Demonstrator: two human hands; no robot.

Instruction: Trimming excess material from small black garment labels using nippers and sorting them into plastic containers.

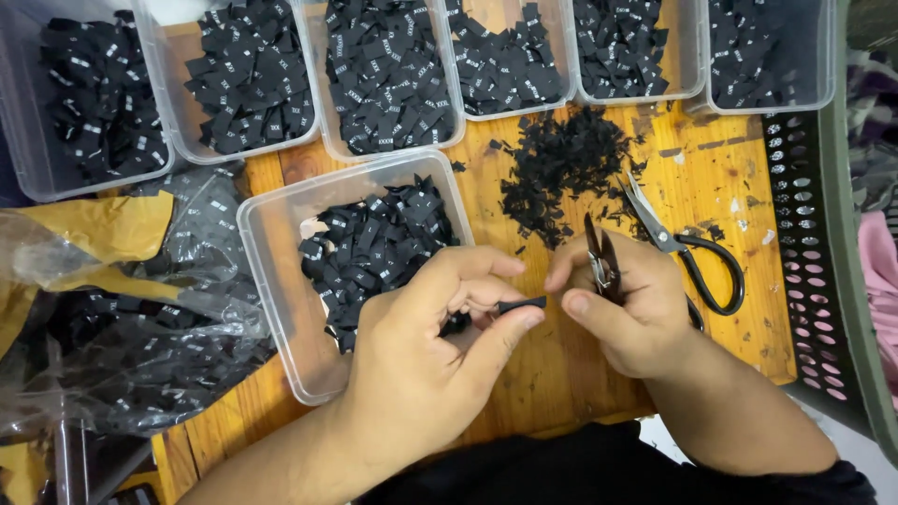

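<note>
My left hand [426, 341] pinches a small black fabric label [521, 304] between thumb and forefinger, over the wooden table [720, 178]. My right hand [622, 304] touches the label's right end with its thumb and holds small thread snips [601, 257], blades pointing up and away. Just left of my left hand stands a clear plastic tub [281, 281] holding several black labels. A heap of black fabric scraps [557, 164] lies beyond my hands. Black-handled scissors [687, 252] lie on the table right of my right hand.
Several clear tubs of black labels [388, 75] line the far edge. Crumpled clear and yellow plastic bags with more labels [122, 318] lie at the left. A dark perforated basket [814, 262] stands at the right edge.
</note>
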